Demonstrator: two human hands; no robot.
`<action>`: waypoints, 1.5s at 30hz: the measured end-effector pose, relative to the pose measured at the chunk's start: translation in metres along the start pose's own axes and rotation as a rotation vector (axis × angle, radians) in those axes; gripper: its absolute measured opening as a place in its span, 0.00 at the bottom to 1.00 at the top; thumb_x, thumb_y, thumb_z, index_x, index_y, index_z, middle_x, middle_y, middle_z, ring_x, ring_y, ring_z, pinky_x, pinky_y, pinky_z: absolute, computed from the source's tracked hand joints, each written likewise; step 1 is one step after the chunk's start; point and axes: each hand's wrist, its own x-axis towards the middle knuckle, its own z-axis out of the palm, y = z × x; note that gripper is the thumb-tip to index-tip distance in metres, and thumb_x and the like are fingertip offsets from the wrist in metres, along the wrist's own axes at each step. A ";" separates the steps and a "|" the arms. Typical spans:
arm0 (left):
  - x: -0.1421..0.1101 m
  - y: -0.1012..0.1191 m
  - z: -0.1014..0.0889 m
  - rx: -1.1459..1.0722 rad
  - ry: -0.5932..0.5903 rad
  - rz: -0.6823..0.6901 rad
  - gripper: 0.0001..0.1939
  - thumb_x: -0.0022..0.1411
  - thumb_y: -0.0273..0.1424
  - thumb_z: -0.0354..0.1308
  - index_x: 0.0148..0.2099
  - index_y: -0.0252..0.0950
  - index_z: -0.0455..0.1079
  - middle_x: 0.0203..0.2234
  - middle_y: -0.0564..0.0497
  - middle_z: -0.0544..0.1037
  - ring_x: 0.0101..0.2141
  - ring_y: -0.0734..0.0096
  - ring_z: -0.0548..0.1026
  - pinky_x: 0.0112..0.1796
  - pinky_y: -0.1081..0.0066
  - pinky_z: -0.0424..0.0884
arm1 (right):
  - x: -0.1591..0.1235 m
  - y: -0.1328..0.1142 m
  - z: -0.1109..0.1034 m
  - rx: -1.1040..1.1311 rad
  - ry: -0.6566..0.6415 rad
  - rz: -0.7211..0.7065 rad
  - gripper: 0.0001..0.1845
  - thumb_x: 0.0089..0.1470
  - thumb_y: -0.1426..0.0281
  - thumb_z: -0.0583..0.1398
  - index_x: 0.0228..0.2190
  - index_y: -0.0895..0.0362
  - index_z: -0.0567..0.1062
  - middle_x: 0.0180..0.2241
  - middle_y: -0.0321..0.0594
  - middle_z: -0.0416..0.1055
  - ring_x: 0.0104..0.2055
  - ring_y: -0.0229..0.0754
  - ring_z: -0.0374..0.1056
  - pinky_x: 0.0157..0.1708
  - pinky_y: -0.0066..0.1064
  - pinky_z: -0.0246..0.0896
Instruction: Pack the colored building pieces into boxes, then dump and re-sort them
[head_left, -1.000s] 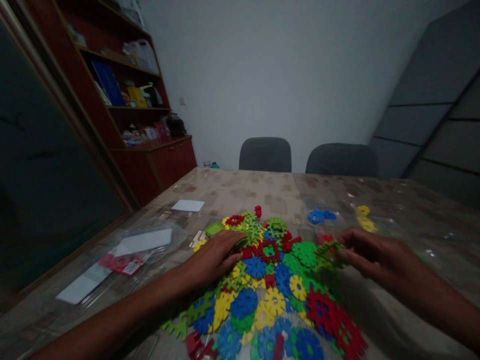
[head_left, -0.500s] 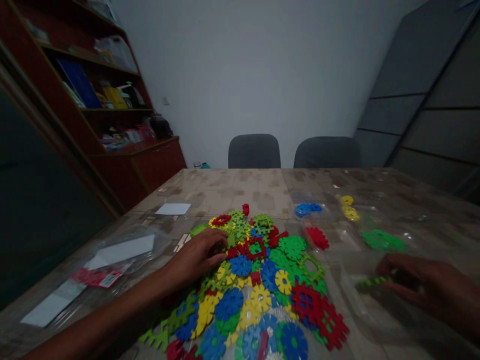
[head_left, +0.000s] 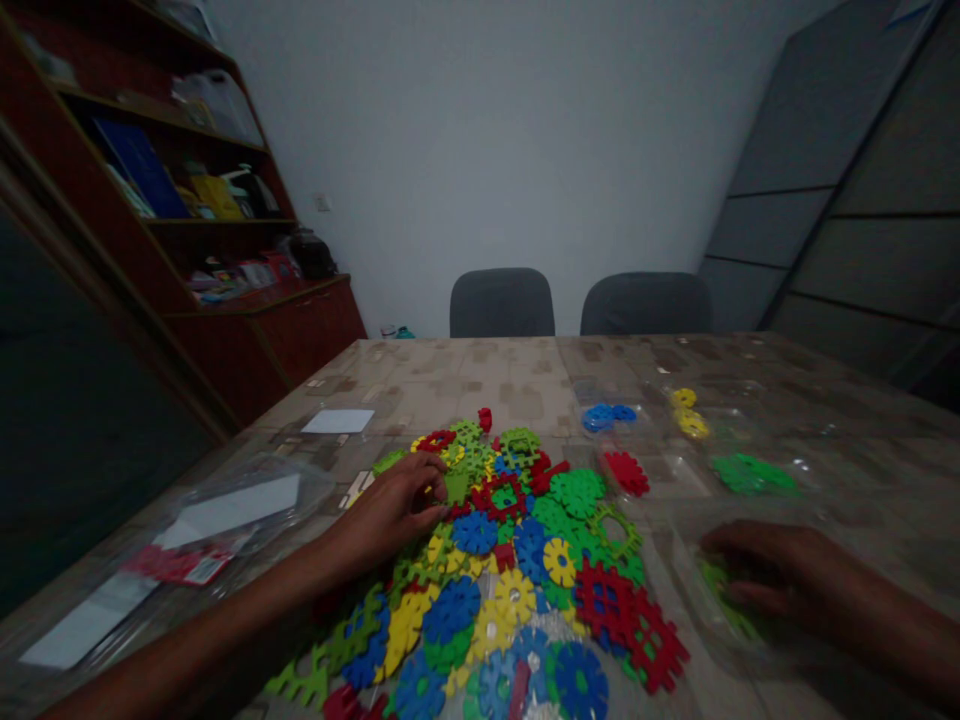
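My left hand [head_left: 401, 500] rests at the left side of a pile of plastic interlocking pieces [head_left: 514, 590]. Its fingers are curved and the thumb stands apart, beside light green pieces [head_left: 456, 487]; nothing shows between them. On the right, my right hand [head_left: 784, 580] is low inside a clear plastic tray [head_left: 694, 625]. A light green notched piece [head_left: 724, 600] lies tilted at its fingers and thumb, partly covered by them. Red square pieces [head_left: 630, 620] and blue, yellow and green notched discs make up much of the pile.
Further clear trays hold blue discs [head_left: 600, 417], yellow discs [head_left: 691, 424], a red disc [head_left: 626, 473] and green pieces [head_left: 754, 474]. Clear bags with white card [head_left: 232, 508] lie on the left, beyond them a white card [head_left: 337, 421]. Two chairs [head_left: 502, 302] stand behind the table.
My right hand has moved left and down into the tray with the light green piece, which has turned from edge-on to flatter. My left hand stays at the pile. The view has shifted slightly.
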 end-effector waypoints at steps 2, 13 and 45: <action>0.000 -0.002 0.001 -0.005 0.007 0.009 0.06 0.63 0.32 0.56 0.33 0.36 0.68 0.49 0.44 0.74 0.45 0.57 0.74 0.44 0.63 0.69 | 0.001 -0.006 -0.002 0.020 0.028 0.000 0.09 0.50 0.68 0.61 0.33 0.52 0.81 0.31 0.44 0.81 0.29 0.46 0.76 0.31 0.35 0.71; -0.009 0.026 -0.008 -0.145 0.062 0.027 0.08 0.70 0.35 0.50 0.37 0.39 0.63 0.53 0.43 0.74 0.54 0.52 0.71 0.49 0.59 0.67 | -0.006 -0.121 0.030 -0.068 -0.056 -0.108 0.17 0.53 0.76 0.55 0.41 0.50 0.77 0.41 0.43 0.80 0.37 0.48 0.78 0.31 0.32 0.71; -0.031 0.055 0.021 -1.159 -0.123 -0.289 0.23 0.62 0.43 0.65 0.54 0.39 0.64 0.32 0.51 0.78 0.28 0.73 0.75 0.30 0.75 0.68 | 0.029 -0.144 0.060 -0.381 -0.164 0.026 0.16 0.56 0.80 0.55 0.44 0.56 0.73 0.39 0.49 0.77 0.35 0.51 0.77 0.28 0.33 0.62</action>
